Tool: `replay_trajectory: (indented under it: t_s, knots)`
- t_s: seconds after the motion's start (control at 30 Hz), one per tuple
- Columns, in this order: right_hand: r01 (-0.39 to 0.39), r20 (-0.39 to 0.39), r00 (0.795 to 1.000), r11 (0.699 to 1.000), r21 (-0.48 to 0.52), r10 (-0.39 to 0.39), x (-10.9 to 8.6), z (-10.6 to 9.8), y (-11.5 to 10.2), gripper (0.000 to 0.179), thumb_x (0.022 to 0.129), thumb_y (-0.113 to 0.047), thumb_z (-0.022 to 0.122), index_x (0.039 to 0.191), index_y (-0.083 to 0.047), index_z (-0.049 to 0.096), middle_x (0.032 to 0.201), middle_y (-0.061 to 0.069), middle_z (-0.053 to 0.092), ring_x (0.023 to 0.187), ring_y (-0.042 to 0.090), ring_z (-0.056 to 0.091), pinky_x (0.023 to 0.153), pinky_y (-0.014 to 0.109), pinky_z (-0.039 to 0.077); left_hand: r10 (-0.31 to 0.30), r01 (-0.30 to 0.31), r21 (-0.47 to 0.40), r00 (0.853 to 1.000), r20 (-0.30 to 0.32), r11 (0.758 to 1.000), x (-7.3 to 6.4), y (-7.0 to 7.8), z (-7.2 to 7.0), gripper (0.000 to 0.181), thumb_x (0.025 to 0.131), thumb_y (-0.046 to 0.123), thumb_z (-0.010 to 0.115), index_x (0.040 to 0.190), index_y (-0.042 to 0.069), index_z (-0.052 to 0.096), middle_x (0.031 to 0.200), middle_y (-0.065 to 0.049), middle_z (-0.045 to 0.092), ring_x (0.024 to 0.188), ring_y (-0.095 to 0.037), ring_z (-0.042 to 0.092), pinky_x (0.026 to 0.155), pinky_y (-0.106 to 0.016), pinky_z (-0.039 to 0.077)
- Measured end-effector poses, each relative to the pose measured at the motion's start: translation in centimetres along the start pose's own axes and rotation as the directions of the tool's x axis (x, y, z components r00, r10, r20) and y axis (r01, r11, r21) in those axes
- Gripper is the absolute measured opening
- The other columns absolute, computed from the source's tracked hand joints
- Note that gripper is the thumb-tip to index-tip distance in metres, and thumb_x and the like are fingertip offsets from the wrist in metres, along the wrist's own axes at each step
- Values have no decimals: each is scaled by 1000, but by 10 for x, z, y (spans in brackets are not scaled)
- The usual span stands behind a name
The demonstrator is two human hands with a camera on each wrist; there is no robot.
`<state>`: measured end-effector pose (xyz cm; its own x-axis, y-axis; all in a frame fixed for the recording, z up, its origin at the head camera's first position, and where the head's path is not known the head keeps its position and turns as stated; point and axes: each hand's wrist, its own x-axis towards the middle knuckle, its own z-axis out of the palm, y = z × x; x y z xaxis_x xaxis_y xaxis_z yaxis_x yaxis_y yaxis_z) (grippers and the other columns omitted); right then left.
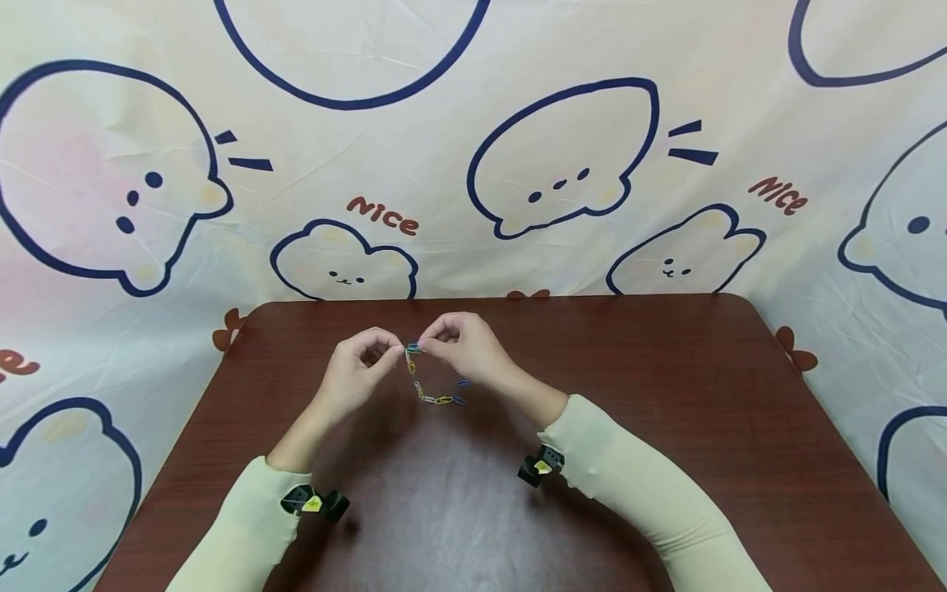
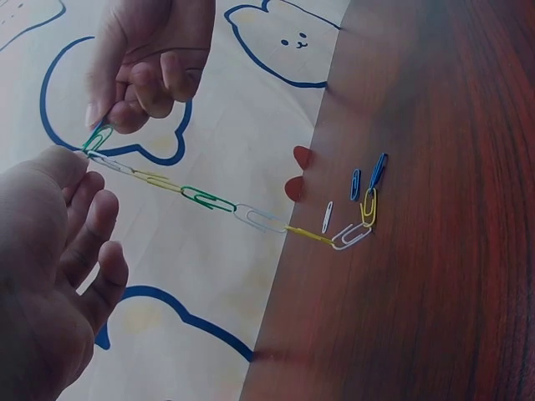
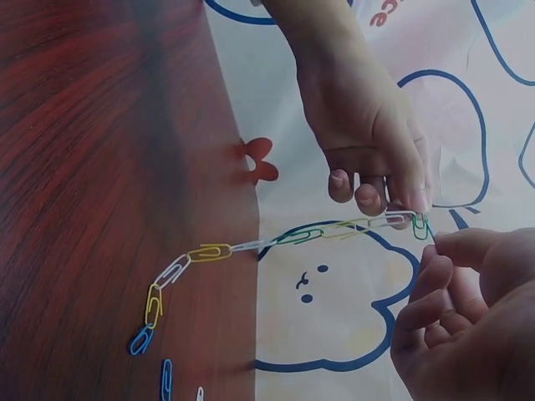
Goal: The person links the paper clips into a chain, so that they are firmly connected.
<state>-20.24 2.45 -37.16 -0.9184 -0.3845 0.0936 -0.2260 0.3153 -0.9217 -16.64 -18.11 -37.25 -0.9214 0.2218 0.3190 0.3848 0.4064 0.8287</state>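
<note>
A chain of linked paper clips [image 2: 209,199], in green, white, yellow and blue, hangs from the fingertips of my left hand [image 1: 357,370]. Its lower end lies on the table and finishes in a blue clip [image 3: 140,341]. Thumb and forefinger of the left hand pinch the chain's top end, near a white clip and a green clip [image 3: 420,226]. Close beside them, my right hand [image 1: 472,349] pinches a thin clip, mostly hidden by its fingertips and bluish where it shows. Whether that clip is hooked into the green one I cannot tell.
A loose blue paper clip [image 2: 355,185] and a loose white paper clip [image 2: 327,217] lie on the brown table [image 1: 473,510] near the chain's lower end. A cartoon-printed cloth [image 1: 444,164] hangs behind the table's far edge and along the sides.
</note>
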Motion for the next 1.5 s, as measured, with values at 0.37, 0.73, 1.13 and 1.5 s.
replay_trajectory:
  t_s: [0.37, 0.73, 1.13, 1.5]
  knots:
    - [-34, 37, 999, 998, -46, 36, -1, -9, 6, 9, 96, -16, 72, 97, -9, 77, 83, 1, 69, 73, 17, 58, 65, 26, 50, 15, -15, 11, 999, -33, 1000, -1, 4, -2, 6, 96, -1, 68, 99, -6, 68, 84, -19, 65, 69, -15, 52, 62, -26, 48]
    - [28, 3, 1000, 995, -93, -28, -3, -8, 6, 9, 96, -16, 72, 97, -8, 74, 80, 6, 65, 68, 17, 55, 62, 25, 48, -21, 21, -9, 1000, 0, 1000, -5, -9, 0, 6, 96, 2, 69, 101, -2, 69, 91, -17, 68, 74, -24, 55, 66, -25, 50]
    - [80, -7, 997, 992, -99, -81, -2, -6, 7, 10, 96, -17, 73, 97, -8, 74, 85, 2, 67, 71, 16, 54, 63, 24, 47, -47, 48, -5, 996, 80, 999, -6, -4, 1, 7, 96, 2, 68, 101, -2, 69, 92, -20, 68, 76, -29, 57, 68, -33, 52]
    - [76, -38, 996, 991, -108, -80, -3, -6, 12, 9, 96, -17, 73, 97, -9, 74, 85, 1, 68, 73, 16, 56, 64, 24, 48, -5, 7, -25, 998, 57, 1000, 1, -2, 3, 13, 96, 1, 68, 105, -8, 69, 95, -18, 69, 74, -24, 57, 67, -25, 50]
